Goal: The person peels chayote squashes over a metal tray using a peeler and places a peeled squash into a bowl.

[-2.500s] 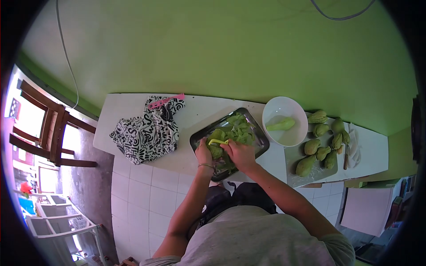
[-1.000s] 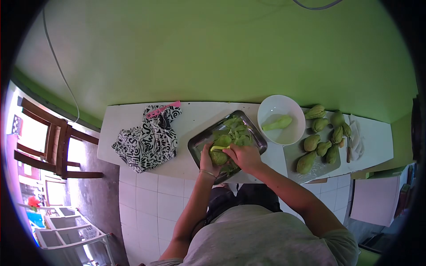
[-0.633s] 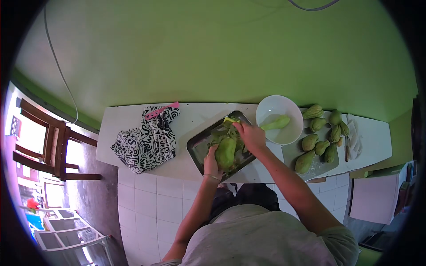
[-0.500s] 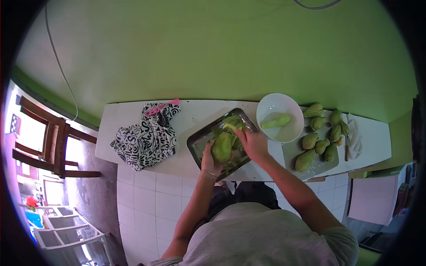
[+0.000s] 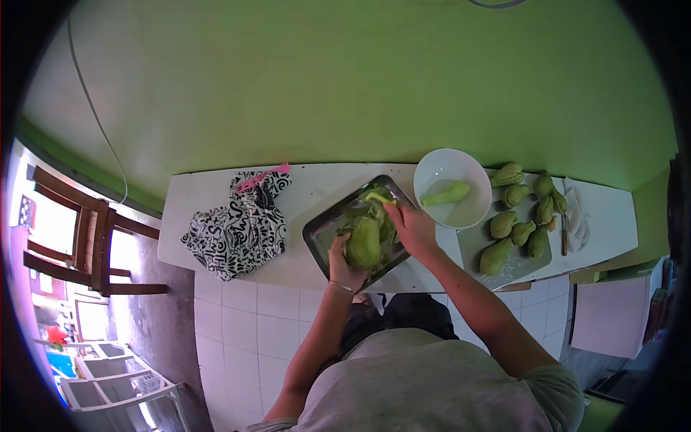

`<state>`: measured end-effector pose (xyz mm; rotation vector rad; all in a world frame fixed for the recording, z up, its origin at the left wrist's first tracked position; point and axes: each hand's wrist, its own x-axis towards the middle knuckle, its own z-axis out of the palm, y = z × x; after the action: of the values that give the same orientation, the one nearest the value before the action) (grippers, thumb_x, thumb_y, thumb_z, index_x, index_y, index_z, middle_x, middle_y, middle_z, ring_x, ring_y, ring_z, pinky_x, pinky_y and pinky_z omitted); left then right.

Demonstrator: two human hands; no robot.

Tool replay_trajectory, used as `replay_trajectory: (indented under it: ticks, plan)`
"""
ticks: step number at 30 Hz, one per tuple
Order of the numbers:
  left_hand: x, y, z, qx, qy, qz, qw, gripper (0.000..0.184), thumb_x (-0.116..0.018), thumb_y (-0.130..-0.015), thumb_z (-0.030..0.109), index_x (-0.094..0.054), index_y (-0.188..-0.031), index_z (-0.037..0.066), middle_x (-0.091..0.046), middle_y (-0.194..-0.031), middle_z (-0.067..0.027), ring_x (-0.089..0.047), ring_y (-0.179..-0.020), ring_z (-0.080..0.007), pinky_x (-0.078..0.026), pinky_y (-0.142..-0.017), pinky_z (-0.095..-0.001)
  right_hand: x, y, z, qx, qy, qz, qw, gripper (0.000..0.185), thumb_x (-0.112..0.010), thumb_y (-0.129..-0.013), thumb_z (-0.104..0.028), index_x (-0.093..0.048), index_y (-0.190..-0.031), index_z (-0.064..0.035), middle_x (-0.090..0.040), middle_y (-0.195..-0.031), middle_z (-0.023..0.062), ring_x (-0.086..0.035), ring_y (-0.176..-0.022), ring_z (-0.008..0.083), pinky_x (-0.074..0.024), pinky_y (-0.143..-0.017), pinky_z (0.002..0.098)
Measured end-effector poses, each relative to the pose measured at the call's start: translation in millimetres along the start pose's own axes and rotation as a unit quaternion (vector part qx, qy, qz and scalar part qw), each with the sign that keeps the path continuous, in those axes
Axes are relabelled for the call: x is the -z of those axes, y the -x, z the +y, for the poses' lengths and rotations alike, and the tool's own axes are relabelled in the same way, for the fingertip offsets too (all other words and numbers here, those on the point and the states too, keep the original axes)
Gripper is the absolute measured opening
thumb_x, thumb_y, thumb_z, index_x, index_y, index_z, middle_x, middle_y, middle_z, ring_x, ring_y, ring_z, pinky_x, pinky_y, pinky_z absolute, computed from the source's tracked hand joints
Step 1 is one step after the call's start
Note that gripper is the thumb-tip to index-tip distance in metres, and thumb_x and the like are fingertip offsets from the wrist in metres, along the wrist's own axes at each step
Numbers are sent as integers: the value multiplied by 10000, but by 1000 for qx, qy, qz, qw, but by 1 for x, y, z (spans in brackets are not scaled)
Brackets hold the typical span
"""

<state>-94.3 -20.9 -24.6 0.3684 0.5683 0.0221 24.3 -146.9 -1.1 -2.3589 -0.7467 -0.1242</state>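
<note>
A green chayote [image 5: 364,245] is gripped in my left hand [image 5: 343,266] over a metal tray [image 5: 314,241]. My right hand [image 5: 412,229] is closed round what looks like a yellow peeler [image 5: 379,197], its head above the chayote's far end. Green peelings [image 5: 389,229] lie in the tray beneath and beside the fruit. To the right of the tray, a white bowl [image 5: 422,167] holds a pale peeled chayote [image 5: 448,193]. My right fingers hide most of the peeler's handle.
Several unpeeled chayotes [image 5: 497,256] rest on and around a grey tray [image 5: 471,243] at the right. Beyond them lie a knife [image 5: 564,243] and a white cloth [image 5: 578,223]. A black-and-white patterned fabric item [image 5: 234,234] is at the left. The green wall [image 5: 345,93] borders the table's far side.
My right hand has shifted slightly with the peeler, and the chayote has turned a little in my left hand. The camera view has moved slightly.
</note>
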Motion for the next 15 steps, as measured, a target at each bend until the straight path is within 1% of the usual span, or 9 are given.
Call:
replay_trajectory:
  ticks: [1,5,8,10,13,15]
  plan:
    - [2,0,3,17,21,-21,999,460,-472,-852,386,-534,-1150,42,-593,-1096,-131,-593,-971,-261,-500,-819,-407,3,8,-5,-1,-24,-15,1000,353,-487,-917,-380,-592,-787,-69,-570,-583,143,-577,-532,341,-433,-465,423]
    - [-7,7,12,18,-9,-22,1000,505,-448,-877,457,-518,-1194,70,-578,-1153,-111,-571,-1034,-259,-465,-887,-417,15,33,-28,33,-78,-75,994,338,-491,-918,-361,-581,-780,-66,-567,-575,132,-573,-524,336,-431,-465,423]
    - [-9,5,13,31,-12,-22,999,521,-424,-886,497,-517,-1204,96,-576,-1163,-93,-562,-1054,-254,-440,-910,-451,15,34,-33,69,-63,-68,993,335,-505,-912,-359,-574,-752,-73,-566,-567,120,-572,-514,325,-432,-464,415]
    - [-15,6,15,40,-7,-25,999,522,-407,-887,511,-522,-1200,109,-578,-1161,-82,-558,-1063,-246,-419,-930,-474,17,35,-32,75,-57,-89,992,337,-509,-909,-360,-571,-734,-79,-568,-564,111,-572,-508,316,-432,-460,409]
    - [-13,1,15,35,-37,5,999,501,-405,-881,505,-543,-1168,118,-587,-1139,-70,-558,-1047,-234,-408,-922,-482,17,34,-31,100,-47,-110,988,345,-515,-903,-382,-586,-740,-87,-567,-541,96,-578,-487,292,-441,-441,389]
    - [-12,-1,14,23,-59,49,997,479,-408,-873,495,-565,-1139,128,-604,-1102,-59,-573,-996,-226,-434,-871,-458,13,37,-29,117,-38,-106,987,357,-519,-898,-402,-594,-742,-89,-563,-523,89,-579,-471,281,-443,-426,381]
